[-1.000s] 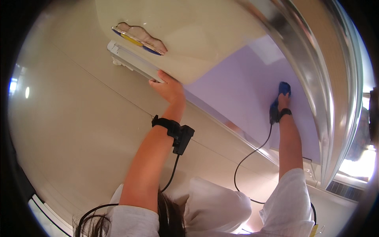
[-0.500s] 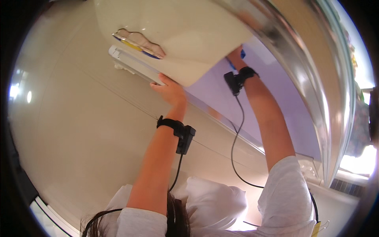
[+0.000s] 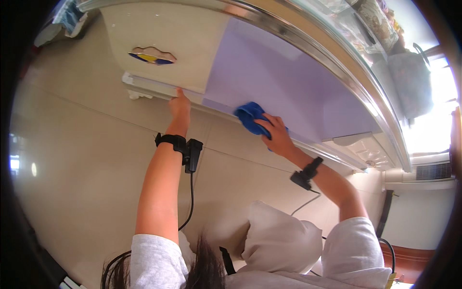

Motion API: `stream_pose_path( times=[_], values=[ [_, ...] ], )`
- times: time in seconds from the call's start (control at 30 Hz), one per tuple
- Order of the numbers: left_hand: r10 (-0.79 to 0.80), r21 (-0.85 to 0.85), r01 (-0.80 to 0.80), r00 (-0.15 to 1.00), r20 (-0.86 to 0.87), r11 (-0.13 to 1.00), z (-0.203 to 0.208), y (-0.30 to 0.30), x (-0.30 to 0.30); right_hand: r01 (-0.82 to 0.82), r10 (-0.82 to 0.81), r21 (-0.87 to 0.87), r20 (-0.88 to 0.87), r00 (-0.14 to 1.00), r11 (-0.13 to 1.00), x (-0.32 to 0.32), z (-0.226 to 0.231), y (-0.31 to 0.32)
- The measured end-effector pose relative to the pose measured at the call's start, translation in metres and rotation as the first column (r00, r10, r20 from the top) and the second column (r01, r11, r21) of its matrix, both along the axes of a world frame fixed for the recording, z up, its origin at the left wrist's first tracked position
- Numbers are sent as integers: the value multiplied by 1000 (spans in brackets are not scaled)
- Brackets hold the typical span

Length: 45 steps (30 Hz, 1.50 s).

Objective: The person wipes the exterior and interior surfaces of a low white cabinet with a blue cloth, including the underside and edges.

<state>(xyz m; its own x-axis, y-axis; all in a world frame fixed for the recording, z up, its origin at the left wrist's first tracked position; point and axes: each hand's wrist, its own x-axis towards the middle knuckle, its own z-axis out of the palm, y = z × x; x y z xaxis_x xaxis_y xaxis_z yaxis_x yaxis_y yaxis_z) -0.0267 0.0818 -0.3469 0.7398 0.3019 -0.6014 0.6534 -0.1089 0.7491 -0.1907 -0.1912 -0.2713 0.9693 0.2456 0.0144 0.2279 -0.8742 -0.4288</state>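
Along the btm edge of the cabinet (image 3: pixel 132 26), on its lilac panel (image 3: pixel 288 67), sits a blue cloth (image 3: pixel 250 117), bunched up, L of the panel's R btm corner & overlapping the edge. R hand (image 3: pixel 278 135) pinches it, fingers bent over the cloth's R side; how hard it's pressed on the panel, can't tell. L hand (image 3: pixel 179 108) is farther L, at the pale rail (image 3: pixel 154 87) under the cream panel (image 3: pixel 192 38), just L of that panel's R btm corner. One finger pts up at the rail; other fingers mostly hidden, so can't tell if it's gripping.

Cream panel has an oval inset (image 3: pixel 153 56), blue/yellow w/ a pinkish rim, nr its btm edge, up & L of L hand. Shiny metal trim (image 3: pixel 284 30) follows the cabinet's top edge. Grey bag (image 3: pixel 411 82) nr the cabinet's top R end. Both wrists wear black straps w/ small boxes & cables. Tiled floor (image 3: pixel 86 164) below the cabinet's btm edge.
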Motion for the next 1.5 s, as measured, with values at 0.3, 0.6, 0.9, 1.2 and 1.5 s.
stream_pose_path(
  times=[0.3,0.6,0.9,1.2,1.5],
  values=[
    [-638,690,570,743,-201,447,35,19,4,-253,111,191,547,830,949,46,67,-1],
    [-393,396,331,916,84,856,192,-5,-15,-124,293,-266,832,471,956,128,65,27],
    [-346,568,277,938,15,775,191,33,-3,-336,492,-375,771,404,864,113,46,37],
    [-584,409,630,773,-249,660,83,122,66,-301,577,-600,340,742,741,97,-71,25],
    [-813,227,831,549,-195,507,43,152,143,-177,270,-512,112,956,841,109,-65,87]
  ],
)
